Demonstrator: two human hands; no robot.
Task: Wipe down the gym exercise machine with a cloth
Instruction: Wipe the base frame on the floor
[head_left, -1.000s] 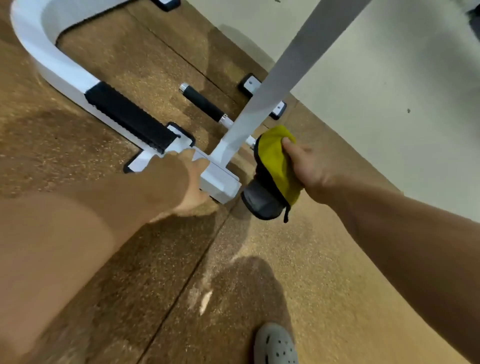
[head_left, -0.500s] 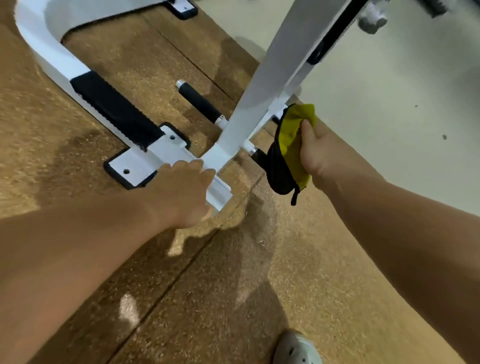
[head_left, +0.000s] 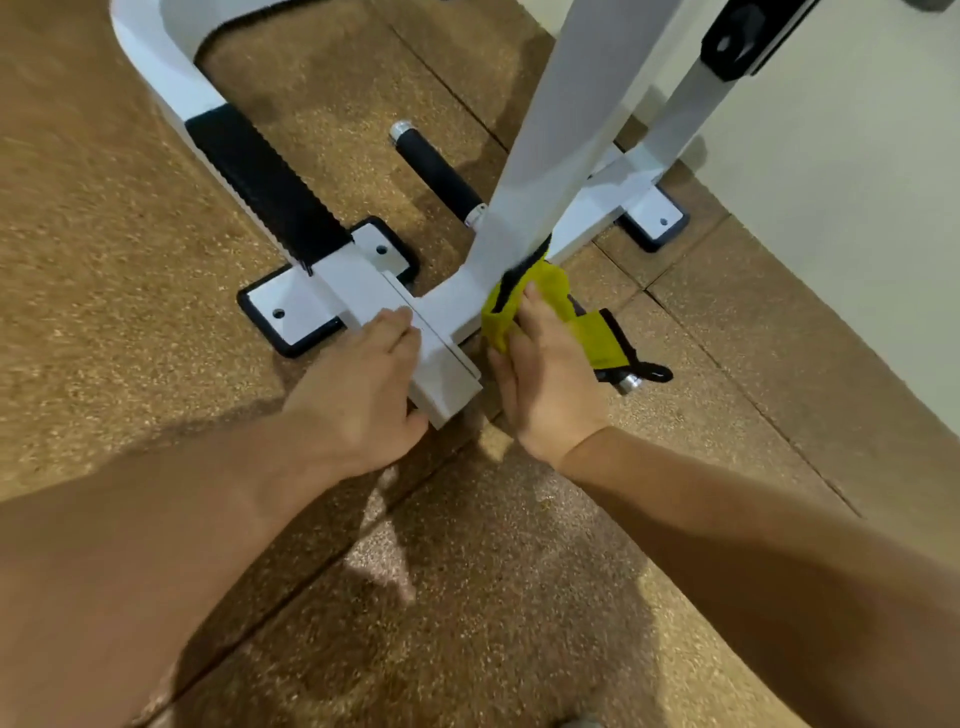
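**While left grip holds the frame, right grip presses cloth at the post base**

As seen from the head view, the left grip (head_left: 358, 395) sits on the near end of the white base bar (head_left: 441, 332). Its fingers are curled over the top of the bar and the thumb is at the bar's end corner, so it is grasping the bar.

The right grip (head_left: 545, 384) is clenched on the yellow cloth (head_left: 498, 325), with the fingers on top and the cloth bunched under them. The cloth is pressed against the right side of the bar, just where the slanted white post (head_left: 561, 130) meets it. A black-edged part of the cloth trails to the right onto the floor (head_left: 467, 571), beside a small chrome peg end (head_left: 629, 383).

A black tread pad (head_left: 265, 182) covers the bar beyond the left grip. A white foot plate (head_left: 280, 312) with bolt holes lies flat on the floor just left of the bar. A black handle (head_left: 436, 166) with a chrome tip sticks out behind the post. A second foot plate (head_left: 654, 218) sits further right, near the pale wall (head_left: 857, 182). The floor is brown speckled rubber tiles. Both bare forearms reach in from the bottom edge.
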